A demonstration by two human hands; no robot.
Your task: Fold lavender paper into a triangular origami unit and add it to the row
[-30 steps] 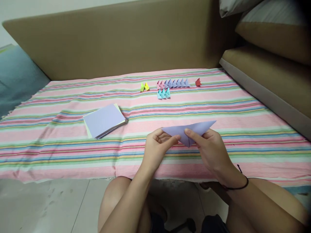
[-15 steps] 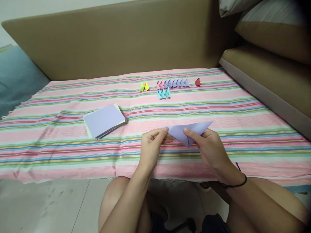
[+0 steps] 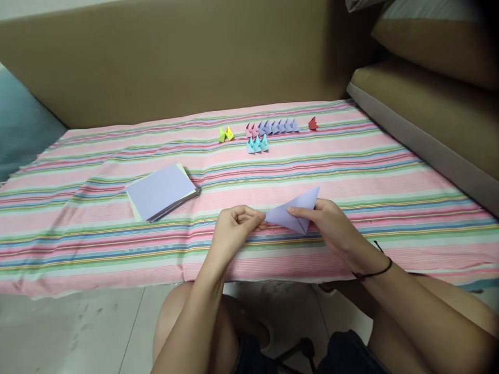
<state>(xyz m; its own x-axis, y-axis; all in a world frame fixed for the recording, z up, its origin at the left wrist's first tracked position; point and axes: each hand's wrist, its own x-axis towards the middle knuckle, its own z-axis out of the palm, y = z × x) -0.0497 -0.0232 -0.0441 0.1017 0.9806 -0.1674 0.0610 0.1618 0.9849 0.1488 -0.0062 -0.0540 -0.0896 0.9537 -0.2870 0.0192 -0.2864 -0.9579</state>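
A folded sheet of lilac paper (image 3: 293,212), roughly triangular with its lower point towards me, is held above the striped cloth (image 3: 234,259). My left hand (image 3: 237,228) pinches its left corner between thumb and fingers. On the other side, my right hand (image 3: 327,221) grips the paper, thumb flat across its front and fingers hidden behind. To the left lies a stack of paper sheets (image 3: 161,191), lilac on top with a pale green edge beneath.
Small folded paper pieces stand further back: a yellow pair (image 3: 225,134), a pink and lilac row (image 3: 273,127), a turquoise row (image 3: 257,144) and a red piece (image 3: 313,123). A brown backrest (image 3: 175,62) rises behind them; cushions (image 3: 424,104) are piled at right.
The lilac paper has tilted, its right corner now pointing more upward. Both hands have shifted slightly left in the view, still gripping it. The camera view has also shifted a little.
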